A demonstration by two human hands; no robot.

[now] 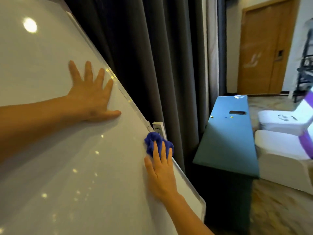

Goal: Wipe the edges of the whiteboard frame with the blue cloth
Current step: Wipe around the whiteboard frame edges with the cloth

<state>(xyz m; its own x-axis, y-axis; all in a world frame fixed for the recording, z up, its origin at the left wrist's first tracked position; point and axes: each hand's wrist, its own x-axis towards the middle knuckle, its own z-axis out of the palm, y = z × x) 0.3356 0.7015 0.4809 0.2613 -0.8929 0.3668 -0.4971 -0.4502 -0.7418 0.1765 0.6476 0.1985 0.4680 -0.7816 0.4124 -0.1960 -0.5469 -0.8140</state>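
- Head view: the right hand (160,168) lies flat, fingers stretched out and pressing the blue cloth (156,144) against the whiteboard frame (186,179); the bunched cloth bulges out just past the fingertips, so it is pinned under them rather than clenched in a fist.
- The frame edge runs as one long diagonal line, from beyond the fingertips toward the top of the board down past the wrist to the lower corner; its long axis lies nearly in line with the right fingers, and the cloth sits right on it.
- Just ahead of the cloth, a small white bracket (158,127) stands against the frame; whether the cloth touches it I cannot quite tell, as the area is blurred.
- The left hand (92,95) is spread open, palm flat on the whiteboard (50,150), holding nothing; its fingertips stop just short of the frame, further up the same edge.
- Judged from this, the right hand is the nearer one to the work, and the coming stroke should follow the frame's length, with the left hand bracing the board.
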